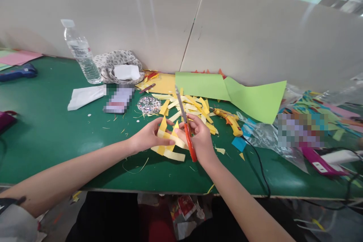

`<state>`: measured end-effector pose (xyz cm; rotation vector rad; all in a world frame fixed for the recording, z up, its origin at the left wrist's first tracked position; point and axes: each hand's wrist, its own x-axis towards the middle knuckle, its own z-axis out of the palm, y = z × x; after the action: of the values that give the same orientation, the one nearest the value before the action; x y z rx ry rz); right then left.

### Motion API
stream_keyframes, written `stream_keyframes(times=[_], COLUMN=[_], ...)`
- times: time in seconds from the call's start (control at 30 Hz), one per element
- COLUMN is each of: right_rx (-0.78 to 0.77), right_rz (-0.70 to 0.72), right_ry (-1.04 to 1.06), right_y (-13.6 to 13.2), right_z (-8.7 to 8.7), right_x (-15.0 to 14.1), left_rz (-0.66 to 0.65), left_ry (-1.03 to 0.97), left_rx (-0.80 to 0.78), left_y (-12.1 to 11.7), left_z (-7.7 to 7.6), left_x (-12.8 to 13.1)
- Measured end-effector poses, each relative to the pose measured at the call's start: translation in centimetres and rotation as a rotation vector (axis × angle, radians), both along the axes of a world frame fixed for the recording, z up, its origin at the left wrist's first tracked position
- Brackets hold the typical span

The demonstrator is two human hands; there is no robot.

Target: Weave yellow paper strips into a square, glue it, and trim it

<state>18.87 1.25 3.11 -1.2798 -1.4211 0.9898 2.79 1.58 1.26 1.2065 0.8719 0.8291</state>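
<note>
Head view: I see L hand (146, 136) gripping paper strips (162, 150), R hand (203, 140) holding scissors (187, 134) & touching strips; glue gun (233, 121) nr, on green tbl (70, 130).

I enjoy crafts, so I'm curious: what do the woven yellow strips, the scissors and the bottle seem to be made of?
Woven yellow strips: probably matte paper or card; flat, with crisp edges.
Scissors: greyish blades, likely steel by their sheen; smooth orange-red handles, probably plastic.
Bottle: most likely clear, glossy plastic, judging by its see-through, ridged wall.
</note>
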Motion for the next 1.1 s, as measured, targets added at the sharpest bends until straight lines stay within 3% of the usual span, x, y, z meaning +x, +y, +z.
stream_keyframes(times=[0.13, 0.33, 0.43, 0.57, 0.8, 0.93, 1.1], right_rx=[-0.012, -0.140, -0.224, -0.259, -0.093, -0.086, -0.121], right_rz=[-0.095, -0.061, 0.011, 0.053, -0.103, -0.140, -0.074], right_ry=[0.128, 0.073, 0.123, 0.211, 0.372, 0.424, 0.349], right_y=[0.0, 0.0, -0.3, -0.7, -0.2, 0.0, -0.4], right_z=[0.6, 1.5, 1.3, 0.5, -0.4, -0.9, -1.1], right_x=[0.6, 1.4, 0.8, 0.1, 0.6, 0.7, -0.1], left_rz=[-0.017, 0.243, 0.277, 0.237, -0.020, -0.151, -0.011], left_ry=[-0.022, -0.137, -0.176, -0.205, -0.429, -0.442, -0.346], left_rx=[-0.020, -0.108, -0.125, -0.221, -0.486, -0.447, -0.312], left_y=[0.5, 2.2, 2.5, 2.4, 2.4, 1.9, 1.2], left_z=[-0.4, -0.1, -0.2, -0.2, -0.1, -0.3, -0.4], left_x=[-0.3, -1.8, -2.0, -1.7, -1.8, -1.7, -0.9])
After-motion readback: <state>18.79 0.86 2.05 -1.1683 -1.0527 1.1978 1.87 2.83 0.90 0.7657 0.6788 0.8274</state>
